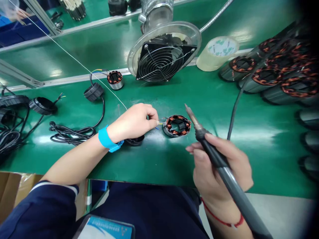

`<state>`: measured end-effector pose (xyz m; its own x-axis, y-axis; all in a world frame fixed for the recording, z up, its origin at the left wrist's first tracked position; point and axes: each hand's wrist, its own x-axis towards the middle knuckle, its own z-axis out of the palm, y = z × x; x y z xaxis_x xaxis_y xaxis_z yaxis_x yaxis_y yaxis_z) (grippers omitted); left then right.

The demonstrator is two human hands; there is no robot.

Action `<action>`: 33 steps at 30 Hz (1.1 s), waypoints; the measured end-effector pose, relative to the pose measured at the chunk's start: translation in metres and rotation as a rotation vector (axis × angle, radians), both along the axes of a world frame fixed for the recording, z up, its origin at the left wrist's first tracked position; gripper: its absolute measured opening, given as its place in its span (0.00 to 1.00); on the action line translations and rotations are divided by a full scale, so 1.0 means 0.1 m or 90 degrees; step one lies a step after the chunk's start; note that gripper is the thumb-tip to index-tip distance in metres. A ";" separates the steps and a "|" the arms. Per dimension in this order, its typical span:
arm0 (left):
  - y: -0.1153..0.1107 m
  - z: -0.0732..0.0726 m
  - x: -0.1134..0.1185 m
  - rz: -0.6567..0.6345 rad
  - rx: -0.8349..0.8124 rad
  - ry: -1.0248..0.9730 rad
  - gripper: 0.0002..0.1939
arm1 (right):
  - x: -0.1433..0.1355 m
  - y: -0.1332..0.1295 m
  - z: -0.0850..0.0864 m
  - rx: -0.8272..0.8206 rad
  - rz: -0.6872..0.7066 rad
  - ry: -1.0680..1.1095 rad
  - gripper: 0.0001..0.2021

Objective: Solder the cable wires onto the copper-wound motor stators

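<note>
My left hand (138,121), with a blue band at its wrist, pinches thin coloured wires (161,123) beside a motor stator (171,133) with copper windings. The stator stands on the green bench. Under my left wrist a black ring-shaped cap (136,141) is partly covered. In my right hand (224,162) is a soldering iron (231,182), its fingers closed round the black grip. The iron's tip points up and left, just above and right of the stator, apart from it. A thin pale strand (82,64), seemingly solder wire, slants down from the upper left and disappears behind my left hand.
A fume extractor with fan grille (159,64) hangs behind the stator. A tape roll (216,54) and several stators (266,78) stand at right, near a black cable (235,109). Left are another stator (116,81), a capped cable (93,92) and coiled cords (72,132).
</note>
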<state>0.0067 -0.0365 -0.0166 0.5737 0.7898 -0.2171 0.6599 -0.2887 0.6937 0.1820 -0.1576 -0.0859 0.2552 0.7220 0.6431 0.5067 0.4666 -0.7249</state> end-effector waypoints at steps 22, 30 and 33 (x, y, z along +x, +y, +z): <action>0.04 -0.05 -0.01 0.012 -0.009 -0.018 0.09 | -0.03 -0.17 -0.12 -0.043 -0.002 0.018 0.11; 0.04 -0.03 -0.01 0.019 -0.021 -0.017 0.08 | -0.03 -0.17 -0.12 -0.062 0.015 0.021 0.12; 0.04 -0.03 -0.01 0.022 -0.019 -0.012 0.08 | -0.04 -0.14 -0.09 -0.048 0.026 0.033 0.12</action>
